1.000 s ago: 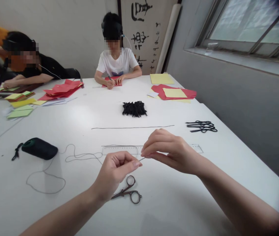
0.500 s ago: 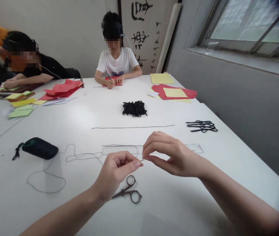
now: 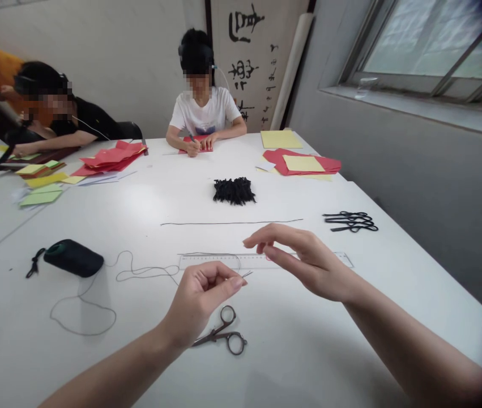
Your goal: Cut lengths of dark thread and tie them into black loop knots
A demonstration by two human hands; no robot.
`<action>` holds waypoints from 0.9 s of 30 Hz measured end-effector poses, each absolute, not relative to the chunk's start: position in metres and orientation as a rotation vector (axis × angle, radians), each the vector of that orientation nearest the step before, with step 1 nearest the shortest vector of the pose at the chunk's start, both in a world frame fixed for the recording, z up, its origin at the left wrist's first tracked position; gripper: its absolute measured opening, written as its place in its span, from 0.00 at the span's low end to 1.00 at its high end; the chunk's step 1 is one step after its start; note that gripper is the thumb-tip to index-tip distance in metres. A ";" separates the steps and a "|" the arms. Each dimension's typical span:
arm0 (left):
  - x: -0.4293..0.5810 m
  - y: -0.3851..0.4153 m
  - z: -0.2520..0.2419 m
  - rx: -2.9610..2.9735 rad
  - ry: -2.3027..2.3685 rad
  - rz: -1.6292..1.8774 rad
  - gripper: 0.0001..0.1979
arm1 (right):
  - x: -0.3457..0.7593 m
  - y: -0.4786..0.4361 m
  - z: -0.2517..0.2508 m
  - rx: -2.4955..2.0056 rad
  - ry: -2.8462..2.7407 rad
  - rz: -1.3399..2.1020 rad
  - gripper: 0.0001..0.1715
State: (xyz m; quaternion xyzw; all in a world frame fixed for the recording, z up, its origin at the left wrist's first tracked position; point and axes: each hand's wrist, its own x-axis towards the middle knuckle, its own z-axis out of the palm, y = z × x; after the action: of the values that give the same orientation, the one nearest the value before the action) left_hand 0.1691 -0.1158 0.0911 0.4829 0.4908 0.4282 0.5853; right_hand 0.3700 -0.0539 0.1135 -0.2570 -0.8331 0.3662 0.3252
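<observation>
My left hand (image 3: 198, 294) pinches the end of a thin dark cord (image 3: 147, 266) between thumb and forefinger, and a short tip pokes out past them. The cord trails left in loose loops over the table. With fingers apart and nothing in them, my right hand (image 3: 308, 260) hovers above a clear ruler (image 3: 210, 262), just right of the cord tip. A second cord (image 3: 232, 222) lies nearly straight beyond the ruler. Below my hands rest scissors (image 3: 227, 331), their blades partly hidden by my left wrist. A black pouch-like bundle (image 3: 75, 258) sits at the left, near the trailing cord.
A bundle of short black cords (image 3: 234, 191) lies mid-table, with several looped black cords (image 3: 351, 221) to the right. Red and yellow papers (image 3: 300, 163) are farther back. Across the table a person (image 3: 202, 113) writes on red paper; others sit or stand at left.
My right hand has let go of the cord tip, lifted slightly up and right, and its fingers have spread. My left hand keeps its pinch almost in place.
</observation>
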 end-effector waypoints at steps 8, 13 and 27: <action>0.168 -0.116 0.091 1.175 1.122 1.021 0.11 | 0.349 -0.056 0.091 -0.555 -1.920 1.417 0.10; 0.166 -0.111 0.089 1.153 1.168 1.051 0.12 | 0.327 -0.062 0.068 -0.539 -1.396 1.665 0.05; 0.111 -0.061 0.094 1.208 1.281 0.525 0.11 | 0.442 -0.022 0.087 -0.821 -0.797 1.126 0.18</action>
State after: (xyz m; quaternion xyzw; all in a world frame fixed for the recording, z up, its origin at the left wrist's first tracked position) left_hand 0.1107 -0.0614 0.0943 0.5225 0.5540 0.2273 0.6070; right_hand 0.4417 -0.0218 0.0869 -0.3677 -0.3569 0.5045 0.6948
